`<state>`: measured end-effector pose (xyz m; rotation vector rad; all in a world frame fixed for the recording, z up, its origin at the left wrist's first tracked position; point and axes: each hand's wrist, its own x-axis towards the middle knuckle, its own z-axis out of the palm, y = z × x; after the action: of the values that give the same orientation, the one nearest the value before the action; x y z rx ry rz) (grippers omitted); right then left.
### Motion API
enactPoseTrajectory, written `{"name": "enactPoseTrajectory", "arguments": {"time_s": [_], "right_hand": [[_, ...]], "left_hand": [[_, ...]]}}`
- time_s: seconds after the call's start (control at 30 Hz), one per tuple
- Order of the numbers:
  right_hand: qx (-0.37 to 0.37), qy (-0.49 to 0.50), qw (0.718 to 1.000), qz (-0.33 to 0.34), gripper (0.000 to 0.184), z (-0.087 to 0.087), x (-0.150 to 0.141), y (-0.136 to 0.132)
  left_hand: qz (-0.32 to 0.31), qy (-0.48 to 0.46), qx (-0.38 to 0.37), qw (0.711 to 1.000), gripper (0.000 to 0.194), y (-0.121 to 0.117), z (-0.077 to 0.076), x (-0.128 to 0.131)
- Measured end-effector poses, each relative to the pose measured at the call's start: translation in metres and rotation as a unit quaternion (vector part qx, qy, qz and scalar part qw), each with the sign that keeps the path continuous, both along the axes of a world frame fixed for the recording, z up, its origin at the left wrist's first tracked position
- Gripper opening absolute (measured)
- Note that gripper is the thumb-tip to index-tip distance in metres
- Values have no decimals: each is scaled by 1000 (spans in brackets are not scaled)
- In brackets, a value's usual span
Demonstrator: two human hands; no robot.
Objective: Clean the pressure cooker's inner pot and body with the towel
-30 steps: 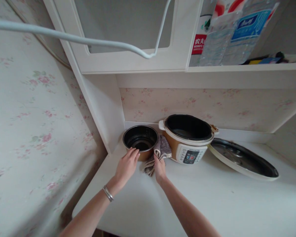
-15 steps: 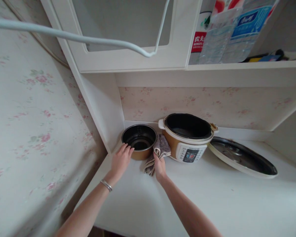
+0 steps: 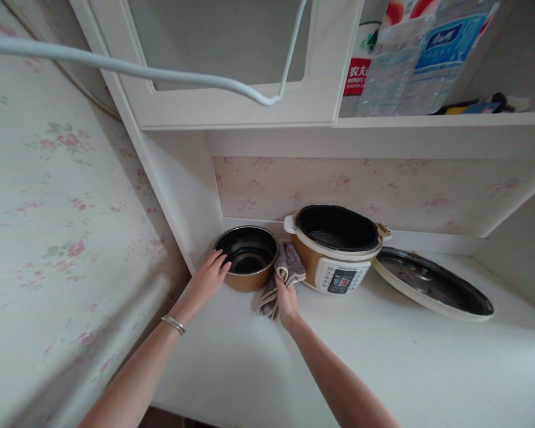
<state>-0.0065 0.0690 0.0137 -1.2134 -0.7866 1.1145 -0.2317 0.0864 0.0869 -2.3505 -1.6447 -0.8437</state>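
Our left hand [image 3: 206,278] rests open-fingered against the left wall of the inner pot [image 3: 246,257] in the counter's corner; just right, our right hand [image 3: 286,299] grips the cloth [image 3: 285,274] (bunched), beside the cooker [image 3: 336,249].

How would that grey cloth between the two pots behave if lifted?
The cloth lies crumpled in soft folds, so it would probably droop limply. It looks light. The right hand rests on it; pushed, it would likely bunch rather than slide.
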Motion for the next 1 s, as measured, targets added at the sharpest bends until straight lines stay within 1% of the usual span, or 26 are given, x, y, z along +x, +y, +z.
{"name": "enactPoseTrajectory", "arguments": {"time_s": [0.07,0.17,0.37,0.5,0.6,0.7,0.8,0.9,1.0], "right_hand": [[0,1,1000,-3,50,-2,0,2],[1,2,1000,-3,50,-2,0,3],[5,-9,1000,-6,47,2,1,1],[6,-22,1000,6,48,0,2,0],[-4,-20,1000,15,51,-2,2,-1],[-10,-18,1000,16,52,-3,2,0],[-13,-17,1000,10,52,-2,3,1],[-15,-15,1000,9,52,0,3,2],[-14,-8,1000,9,51,1,1,2]], "left_hand": [[22,19,10,1000,39,0,-6,0],[52,22,29,998,39,-11,-13,13],[82,-54,43,994,34,-33,-19,43],[63,-83,43,994,32,-42,-24,52],[47,-85,38,995,32,-45,-24,55],[28,-113,31,993,32,-42,-20,49],[22,-130,31,991,34,-29,-15,29],[38,-95,15,995,40,-12,-13,5],[37,-51,-16,998,42,0,-15,-7]]}}
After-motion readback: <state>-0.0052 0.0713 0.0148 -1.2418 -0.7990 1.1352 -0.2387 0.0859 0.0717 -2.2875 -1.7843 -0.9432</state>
